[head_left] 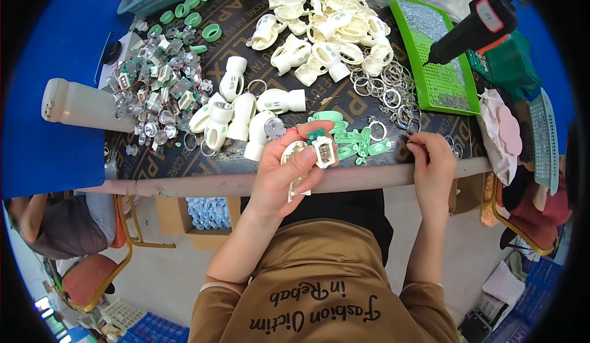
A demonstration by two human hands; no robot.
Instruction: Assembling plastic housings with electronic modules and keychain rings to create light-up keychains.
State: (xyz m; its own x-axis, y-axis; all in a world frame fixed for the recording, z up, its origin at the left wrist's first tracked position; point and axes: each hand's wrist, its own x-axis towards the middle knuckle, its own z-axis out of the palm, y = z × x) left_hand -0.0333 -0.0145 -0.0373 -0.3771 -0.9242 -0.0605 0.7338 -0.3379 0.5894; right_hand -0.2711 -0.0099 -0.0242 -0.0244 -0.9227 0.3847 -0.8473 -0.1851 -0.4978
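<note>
Above the table's front edge, my left hand (286, 165) holds a cream plastic shell half (294, 159) and a small circuit module (324, 151) with a white frame and a green board. A round silvery disc (275, 128) sticks out beside its fingers, with a thin wire near it. My right hand (432, 159) is at the table edge, thumb and fingertips closed together; whether something small is between them is hidden. Green plastic pieces (362, 143) and a metal split ring (377, 130) lie between the two hands. Several cream housings (243, 114) lie just beyond my left hand.
A heap of circuit modules with clear lenses (161, 88) lies at the left, next to a white bottle (86, 103). Cream shells (332, 33) and metal rings (393, 97) are piled farther back. A black electric screwdriver (470, 30) hangs over a green tray (439, 60) of small screws.
</note>
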